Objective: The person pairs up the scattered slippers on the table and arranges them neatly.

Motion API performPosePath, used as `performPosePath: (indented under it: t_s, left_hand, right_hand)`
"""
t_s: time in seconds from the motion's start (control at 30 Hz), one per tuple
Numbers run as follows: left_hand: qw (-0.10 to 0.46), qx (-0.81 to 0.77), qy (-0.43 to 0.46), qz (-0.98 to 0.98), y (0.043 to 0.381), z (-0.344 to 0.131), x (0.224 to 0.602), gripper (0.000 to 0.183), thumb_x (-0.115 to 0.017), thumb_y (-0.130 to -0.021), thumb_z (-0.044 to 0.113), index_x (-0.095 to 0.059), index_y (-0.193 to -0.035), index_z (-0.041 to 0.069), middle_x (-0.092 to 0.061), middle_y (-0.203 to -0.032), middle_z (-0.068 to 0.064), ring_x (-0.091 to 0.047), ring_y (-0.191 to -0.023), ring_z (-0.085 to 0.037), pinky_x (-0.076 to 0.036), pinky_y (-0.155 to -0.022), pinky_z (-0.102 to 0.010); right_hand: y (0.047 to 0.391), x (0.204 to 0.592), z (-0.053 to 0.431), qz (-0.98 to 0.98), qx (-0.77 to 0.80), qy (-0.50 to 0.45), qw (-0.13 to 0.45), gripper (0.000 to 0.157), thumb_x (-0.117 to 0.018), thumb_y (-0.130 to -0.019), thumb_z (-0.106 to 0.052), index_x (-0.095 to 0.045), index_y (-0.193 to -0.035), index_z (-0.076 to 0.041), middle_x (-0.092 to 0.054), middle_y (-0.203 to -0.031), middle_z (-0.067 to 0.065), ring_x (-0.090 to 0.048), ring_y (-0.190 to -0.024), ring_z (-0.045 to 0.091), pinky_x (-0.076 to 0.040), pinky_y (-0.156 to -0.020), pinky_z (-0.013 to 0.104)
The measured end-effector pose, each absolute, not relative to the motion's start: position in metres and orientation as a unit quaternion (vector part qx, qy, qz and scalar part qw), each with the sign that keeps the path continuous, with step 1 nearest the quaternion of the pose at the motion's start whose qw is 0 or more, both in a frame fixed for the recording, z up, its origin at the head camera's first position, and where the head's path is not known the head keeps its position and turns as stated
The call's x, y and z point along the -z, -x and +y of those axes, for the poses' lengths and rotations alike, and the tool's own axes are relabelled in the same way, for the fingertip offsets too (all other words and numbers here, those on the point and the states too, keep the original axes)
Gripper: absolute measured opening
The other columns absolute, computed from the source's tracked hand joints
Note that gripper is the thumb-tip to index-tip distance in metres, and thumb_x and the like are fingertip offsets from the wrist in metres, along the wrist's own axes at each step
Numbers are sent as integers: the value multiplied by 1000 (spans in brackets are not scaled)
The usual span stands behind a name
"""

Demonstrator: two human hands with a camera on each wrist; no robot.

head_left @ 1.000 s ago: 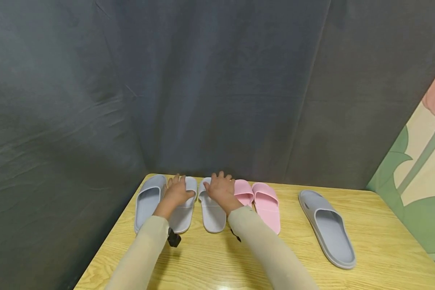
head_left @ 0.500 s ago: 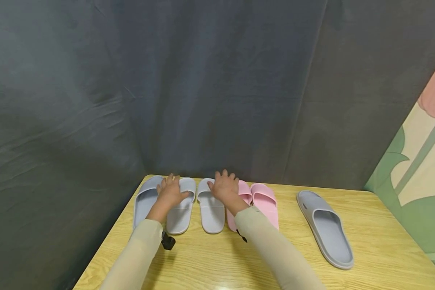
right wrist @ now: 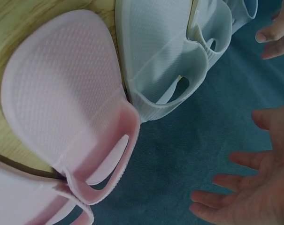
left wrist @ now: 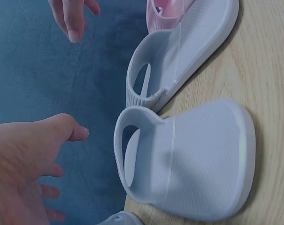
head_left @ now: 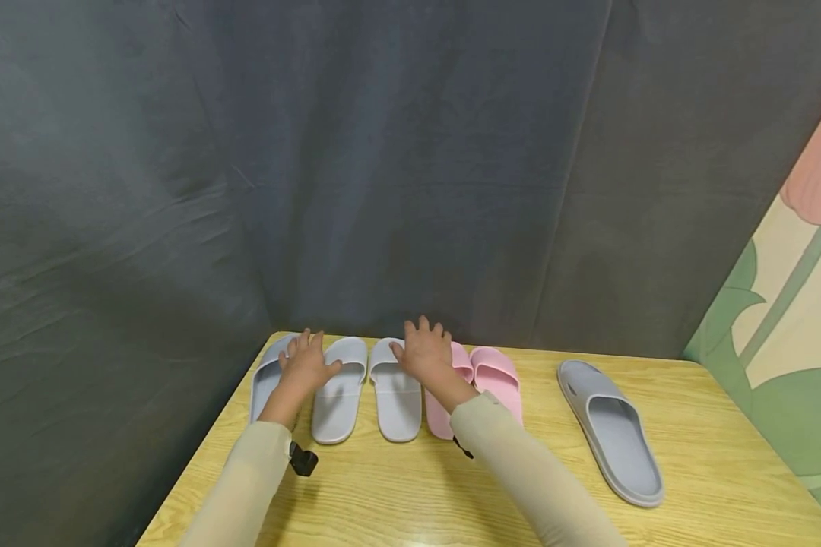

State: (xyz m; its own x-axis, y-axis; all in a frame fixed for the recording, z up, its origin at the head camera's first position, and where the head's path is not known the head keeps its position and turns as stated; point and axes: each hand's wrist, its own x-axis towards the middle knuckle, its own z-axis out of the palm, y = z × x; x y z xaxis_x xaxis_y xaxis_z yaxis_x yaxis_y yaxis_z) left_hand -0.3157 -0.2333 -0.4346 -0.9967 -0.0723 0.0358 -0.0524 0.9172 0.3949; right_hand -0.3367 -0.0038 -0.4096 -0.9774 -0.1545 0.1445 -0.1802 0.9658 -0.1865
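My left hand point(head_left: 304, 370) hovers, fingers spread, over the gap between the leftmost blue-grey slipper point(head_left: 263, 391) and the left light grey slipper point(head_left: 335, 416). In the left wrist view, its thumb point(left wrist: 66, 127) is apart from the light grey strap. My right hand point(head_left: 427, 355), fingers splayed and holding nothing, overlaps the right light grey slipper point(head_left: 398, 414) and the left pink slipper point(head_left: 439, 419) in the head view. Air shows between its fingers point(right wrist: 226, 182) and the pink strap in the right wrist view. The right pink slipper point(head_left: 496, 380) lies beside its mate.
A larger grey slipper point(head_left: 619, 437) lies alone and angled at the right of the wooden table point(head_left: 410, 494). Dark cloth point(head_left: 410, 167) hangs along the back and left. A wall with painted flowers point(head_left: 800, 365) borders the right side.
My left hand has moved left, off the left light grey slipper toward the blue-grey one. The right hand has shifted slightly right relative to the slippers. The slippers stay in their row.
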Motion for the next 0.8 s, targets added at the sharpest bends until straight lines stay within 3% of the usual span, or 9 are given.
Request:
performPosePath:
  t_s: [0.8]
  left_hand:
    - [13, 217, -50, -975, 302, -270, 440, 78, -62, -97, 35, -27, -156, -3, -9, -162, -33, -7, -148, -55, -6, -112, -75]
  right_hand:
    - [326, 407, 14, -987, -101, -99, 76, 63, -53, -100, -55, -49, -149, -16, -42, -155, 15, -44, -137, 43, -36, -110, 57]
